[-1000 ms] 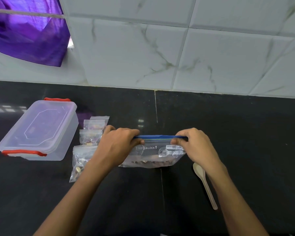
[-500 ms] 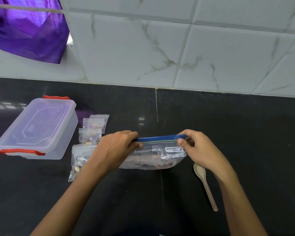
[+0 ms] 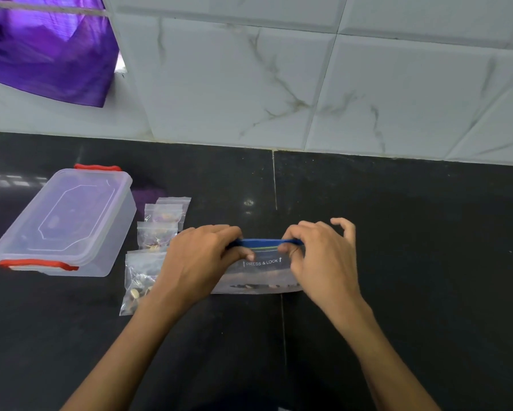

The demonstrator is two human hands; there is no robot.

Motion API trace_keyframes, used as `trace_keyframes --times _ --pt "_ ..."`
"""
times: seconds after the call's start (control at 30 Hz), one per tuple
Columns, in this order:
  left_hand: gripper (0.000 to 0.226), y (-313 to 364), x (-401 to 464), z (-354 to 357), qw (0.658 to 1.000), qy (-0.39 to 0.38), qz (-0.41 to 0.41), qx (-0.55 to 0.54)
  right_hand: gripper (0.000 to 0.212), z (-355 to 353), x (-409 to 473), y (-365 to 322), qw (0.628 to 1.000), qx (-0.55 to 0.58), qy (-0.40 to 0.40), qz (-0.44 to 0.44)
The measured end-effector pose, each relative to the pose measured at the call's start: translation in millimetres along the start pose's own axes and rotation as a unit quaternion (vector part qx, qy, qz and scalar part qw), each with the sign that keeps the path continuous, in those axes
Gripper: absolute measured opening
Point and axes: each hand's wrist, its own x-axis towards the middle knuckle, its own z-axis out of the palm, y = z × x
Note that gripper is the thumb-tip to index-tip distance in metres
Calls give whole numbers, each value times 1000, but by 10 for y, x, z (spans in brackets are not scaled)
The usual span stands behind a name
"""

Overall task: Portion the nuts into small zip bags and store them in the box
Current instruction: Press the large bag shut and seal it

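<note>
1. From the head camera I see both hands on a large clear zip bag with a blue seal strip and white "PRESS & LOCK" print (image 3: 261, 268), which stands on the black stone countertop (image 3: 412, 247) right in front of me.
2. My left hand (image 3: 199, 256) pinches the left part of the blue strip, thumb toward me and fingers curled over the far side.
3. My right hand (image 3: 320, 256) pinches the strip just right of the printed words with thumb and first fingers; its outer fingers are raised and loosely bent, off the bag.
4. The two hands sit near each other, with only a short run of blue strip showing between them.
5. A thin layer of brown nuts (image 3: 258, 286) lies along the bottom of that bag.
6. Left of my left wrist, four small clear zip bags with nuts inside (image 3: 157, 235) lie in a row on the countertop, running from near to far; the nearest is partly hidden by my forearm.
7. Further left stands a translucent rectangular plastic box with red clip handles (image 3: 68, 221), its lid on; it sits just beside the small bags.
8. Behind the countertop rises a wall of white marble-veined tiles (image 3: 279, 84), and a purple cloth (image 3: 44, 51) hangs at the upper left.
</note>
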Motion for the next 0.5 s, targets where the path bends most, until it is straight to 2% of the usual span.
trace_keyframes --times 0.1,0.23,0.33,0.5 --pt "62 -72 -27 4 999 17 -33 40 16 8 19 31 1000 -8 -25 8" --pt "68 -148 -29 63 998 -23 -47 42 27 29 -43 33 996 -24 -79 -26" --pt "64 -73 -99 53 996 -20 -35 77 28 40 -98 55 993 -11 -105 -45" --pt "85 246 -312 176 989 -50 45 130 37 138 -139 101 986 52 -151 -43"
